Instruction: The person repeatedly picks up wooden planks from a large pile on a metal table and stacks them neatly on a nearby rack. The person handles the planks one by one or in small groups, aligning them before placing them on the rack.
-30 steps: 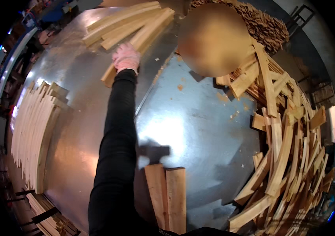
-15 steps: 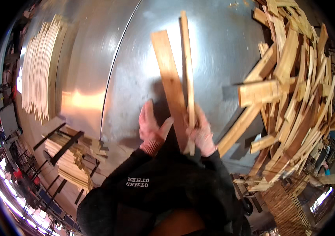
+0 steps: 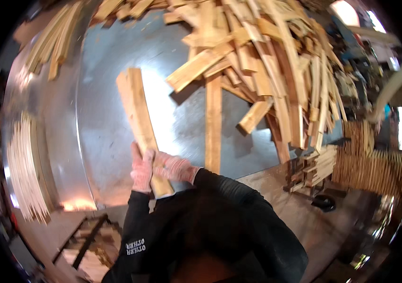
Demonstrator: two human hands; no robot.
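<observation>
The gloved left hand (image 3: 141,173) and right hand (image 3: 176,168) both grip the near end of a length of timber (image 3: 139,111), whether 1 board or 2 I cannot tell, above the metal table (image 3: 104,127), left of the heaped boards (image 3: 260,70).
</observation>
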